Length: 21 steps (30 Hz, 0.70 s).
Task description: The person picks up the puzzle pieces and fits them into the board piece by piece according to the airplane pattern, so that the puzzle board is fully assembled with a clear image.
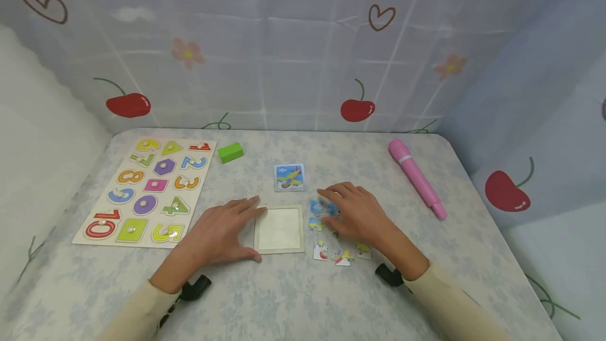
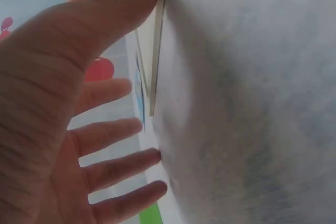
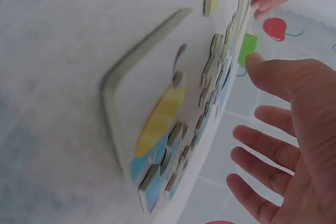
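A shallow square frame with a pale bare inside (image 1: 279, 251) lies flat on the table. My left hand (image 1: 220, 230) is at its left side with fingers spread; the thumb (image 2: 139, 3) rests against the frame's edge. My right hand (image 1: 357, 212) hovers over several jigsaw pieces (image 1: 320, 250) right of the frame, its fingers (image 3: 265, 142) apart and loosely bent, with nothing seen in them. A corner piece with a yellow shape (image 3: 163, 114) lies close in the right wrist view. The right hand hides part of the group. Above the frame lies a small airplane picture (image 1: 290, 177).
On the left is a number and shape puzzle board (image 1: 194, 195), with a green block (image 1: 230, 152) near its top right corner. A pink pen-shaped stick (image 1: 416, 178) lies at the right. A printed curtain (image 1: 303, 67) hangs behind the table.
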Motion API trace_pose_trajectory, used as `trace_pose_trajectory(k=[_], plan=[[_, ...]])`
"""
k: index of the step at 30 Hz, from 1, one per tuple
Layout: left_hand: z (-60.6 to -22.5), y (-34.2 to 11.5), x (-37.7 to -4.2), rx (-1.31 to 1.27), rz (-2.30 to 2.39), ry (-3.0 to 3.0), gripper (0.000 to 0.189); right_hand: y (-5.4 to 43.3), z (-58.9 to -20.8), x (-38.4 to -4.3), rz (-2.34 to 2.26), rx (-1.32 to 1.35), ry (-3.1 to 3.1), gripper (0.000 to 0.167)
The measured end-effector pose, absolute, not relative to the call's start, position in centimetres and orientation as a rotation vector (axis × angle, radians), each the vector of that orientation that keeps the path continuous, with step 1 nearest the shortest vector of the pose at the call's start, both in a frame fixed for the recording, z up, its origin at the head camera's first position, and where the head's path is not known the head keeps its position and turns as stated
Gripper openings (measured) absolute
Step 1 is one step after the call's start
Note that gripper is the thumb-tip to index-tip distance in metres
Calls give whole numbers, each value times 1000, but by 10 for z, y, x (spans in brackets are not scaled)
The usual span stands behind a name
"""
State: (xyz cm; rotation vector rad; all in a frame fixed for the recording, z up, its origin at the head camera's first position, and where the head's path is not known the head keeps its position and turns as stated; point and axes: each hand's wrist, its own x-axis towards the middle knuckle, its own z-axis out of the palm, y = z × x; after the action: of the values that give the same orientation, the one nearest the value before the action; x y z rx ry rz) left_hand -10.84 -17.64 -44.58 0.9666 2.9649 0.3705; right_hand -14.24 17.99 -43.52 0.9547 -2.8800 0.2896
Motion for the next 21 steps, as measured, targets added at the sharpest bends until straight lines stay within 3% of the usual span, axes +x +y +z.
trace_pose_trajectory(k=[5, 21], plan=[[-443, -175, -116, 1005, 374, 2897, 90, 175, -438, -150, 323, 989, -2907, 59], [-446, -186, -123, 1047, 480, 2853, 75, 162, -438, -160, 274, 1053, -2946, 37]])
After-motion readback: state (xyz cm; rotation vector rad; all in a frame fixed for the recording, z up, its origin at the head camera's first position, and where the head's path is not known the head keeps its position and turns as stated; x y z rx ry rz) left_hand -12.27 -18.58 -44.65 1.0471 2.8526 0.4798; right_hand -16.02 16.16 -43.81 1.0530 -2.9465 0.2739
